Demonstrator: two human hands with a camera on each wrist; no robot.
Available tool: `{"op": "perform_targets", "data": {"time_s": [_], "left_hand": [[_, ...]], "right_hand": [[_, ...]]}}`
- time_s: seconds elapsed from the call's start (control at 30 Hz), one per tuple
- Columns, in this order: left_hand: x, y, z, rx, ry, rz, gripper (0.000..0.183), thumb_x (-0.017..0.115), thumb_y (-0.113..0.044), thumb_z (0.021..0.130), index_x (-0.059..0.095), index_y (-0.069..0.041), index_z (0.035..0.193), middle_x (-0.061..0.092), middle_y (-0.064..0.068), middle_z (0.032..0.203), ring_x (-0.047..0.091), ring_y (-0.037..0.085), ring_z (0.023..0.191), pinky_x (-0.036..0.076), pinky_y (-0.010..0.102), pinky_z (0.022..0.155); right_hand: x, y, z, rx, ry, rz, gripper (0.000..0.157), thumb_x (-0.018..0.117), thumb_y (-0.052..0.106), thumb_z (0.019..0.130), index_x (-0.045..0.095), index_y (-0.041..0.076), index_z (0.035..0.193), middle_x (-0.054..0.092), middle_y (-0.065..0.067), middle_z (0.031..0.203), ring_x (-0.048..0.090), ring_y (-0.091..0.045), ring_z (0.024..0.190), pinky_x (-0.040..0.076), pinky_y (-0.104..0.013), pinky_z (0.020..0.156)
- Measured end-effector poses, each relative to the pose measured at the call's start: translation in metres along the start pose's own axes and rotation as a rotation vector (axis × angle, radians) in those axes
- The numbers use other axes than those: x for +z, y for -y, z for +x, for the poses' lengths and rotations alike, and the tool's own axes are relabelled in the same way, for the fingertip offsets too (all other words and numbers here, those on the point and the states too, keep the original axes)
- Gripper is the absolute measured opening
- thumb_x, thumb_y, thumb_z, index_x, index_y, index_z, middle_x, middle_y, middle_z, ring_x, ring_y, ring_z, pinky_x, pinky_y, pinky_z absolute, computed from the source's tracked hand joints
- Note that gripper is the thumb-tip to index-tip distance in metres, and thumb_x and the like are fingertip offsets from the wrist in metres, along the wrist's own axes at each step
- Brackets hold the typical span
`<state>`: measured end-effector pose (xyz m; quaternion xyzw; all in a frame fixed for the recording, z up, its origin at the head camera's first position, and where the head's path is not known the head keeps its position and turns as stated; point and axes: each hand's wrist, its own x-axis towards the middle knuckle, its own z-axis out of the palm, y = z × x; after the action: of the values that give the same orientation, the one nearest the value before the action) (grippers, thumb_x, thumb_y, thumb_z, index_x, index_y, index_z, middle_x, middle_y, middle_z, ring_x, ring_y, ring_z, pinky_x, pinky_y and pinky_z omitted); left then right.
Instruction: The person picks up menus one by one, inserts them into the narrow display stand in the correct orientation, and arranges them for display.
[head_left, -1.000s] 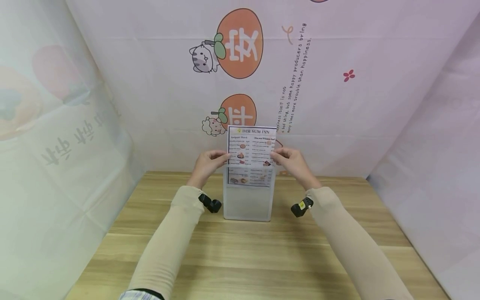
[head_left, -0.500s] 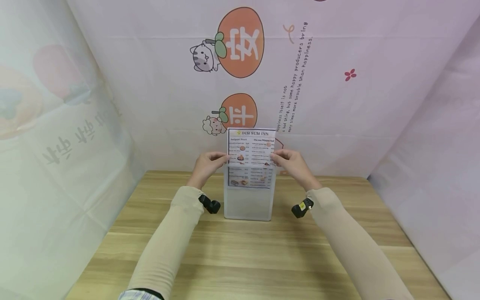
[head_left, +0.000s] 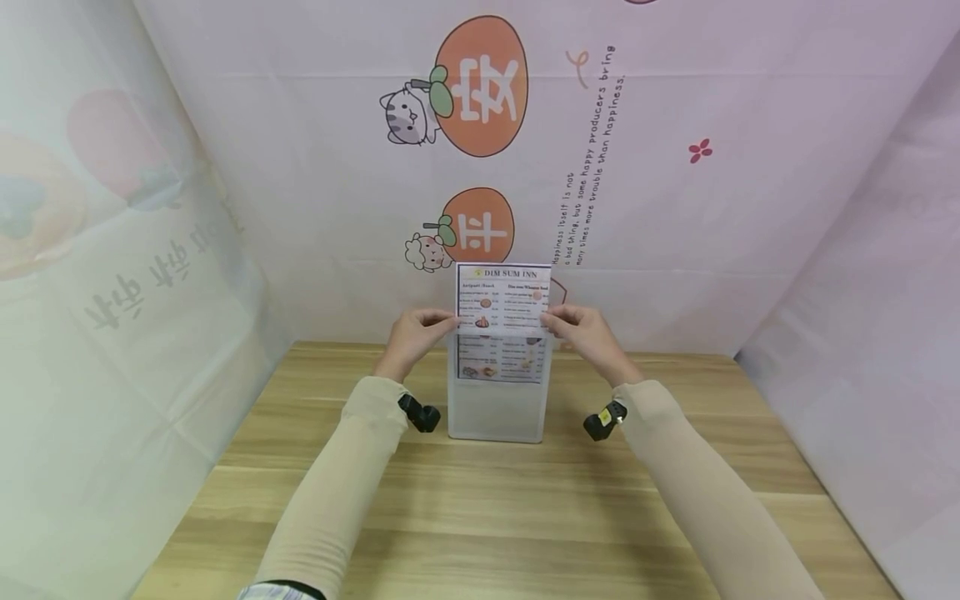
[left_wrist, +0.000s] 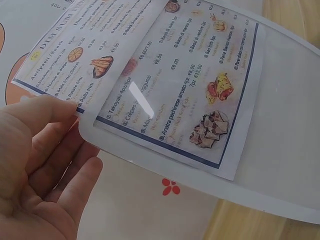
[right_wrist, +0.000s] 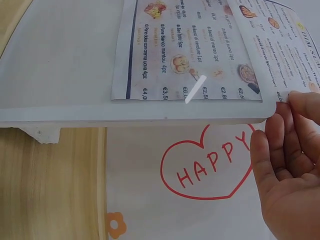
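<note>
A printed menu sheet (head_left: 504, 298) headed DIM SUM INN stands partly inside a clear, white-edged display holder (head_left: 497, 412). Its lower part shows through the holder's front, and its upper part sticks out above the top edge. My left hand (head_left: 416, 337) pinches the sheet's left edge just above the holder; in the left wrist view the thumb (left_wrist: 50, 107) lies on the paper. On the opposite edge, my right hand (head_left: 588, 337) pinches the sheet at about the same height. The right wrist view shows the right fingers (right_wrist: 280, 132) beside the holder's top corner.
The holder stands upright on a wooden table (head_left: 487, 525), close to the back. Behind it hangs a white cloth (head_left: 315, 167) with printed cartoons and lettering. More cloth encloses the left and right sides. Each wrist carries a small black camera (head_left: 418, 414).
The menu sheet has slid down into the holder, so less of it sticks out above the top edge. Both hands keep their pinch, slightly lower than before. The holder stays in place.
</note>
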<state>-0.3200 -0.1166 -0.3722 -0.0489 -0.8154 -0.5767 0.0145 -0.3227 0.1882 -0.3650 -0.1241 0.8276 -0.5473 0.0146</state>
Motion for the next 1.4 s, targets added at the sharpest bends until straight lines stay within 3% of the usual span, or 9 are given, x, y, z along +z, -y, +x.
{"op": "perform_targets", "data": {"time_s": [0.5, 0.77, 1.4], "left_hand": [[0.0, 0.003, 0.002, 0.003, 0.006, 0.03, 0.03, 0.074, -0.041, 0.091, 0.076, -0.017, 0.11, 0.069, 0.0, 0.119, 0.058, 0.021, 0.117, 0.043, 0.047, 0.104], [-0.001, -0.007, 0.006, 0.047, -0.018, 0.024, 0.034, 0.074, -0.044, 0.091, 0.075, -0.017, 0.112, 0.07, -0.002, 0.114, 0.058, 0.02, 0.114, 0.043, 0.046, 0.103], [-0.001, -0.007, 0.008, 0.032, -0.012, 0.024, 0.033, 0.074, -0.043, 0.091, 0.076, -0.017, 0.11, 0.071, -0.001, 0.112, 0.059, 0.02, 0.113, 0.045, 0.046, 0.102]], "right_hand": [[0.002, -0.003, -0.001, 0.001, 0.0, -0.017, 0.044, 0.062, 0.041, 0.1, 0.066, 0.004, 0.124, 0.069, -0.011, 0.117, 0.061, -0.027, 0.11, 0.052, -0.042, 0.093], [0.001, -0.005, 0.0, 0.004, 0.005, -0.02, 0.043, 0.061, 0.041, 0.1, 0.066, 0.004, 0.123, 0.069, -0.012, 0.117, 0.061, -0.026, 0.111, 0.052, -0.043, 0.093], [-0.002, -0.001, 0.002, -0.015, -0.013, 0.032, 0.044, 0.062, 0.042, 0.1, 0.062, 0.004, 0.121, 0.061, -0.015, 0.118, 0.056, -0.03, 0.11, 0.055, -0.041, 0.088]]}}
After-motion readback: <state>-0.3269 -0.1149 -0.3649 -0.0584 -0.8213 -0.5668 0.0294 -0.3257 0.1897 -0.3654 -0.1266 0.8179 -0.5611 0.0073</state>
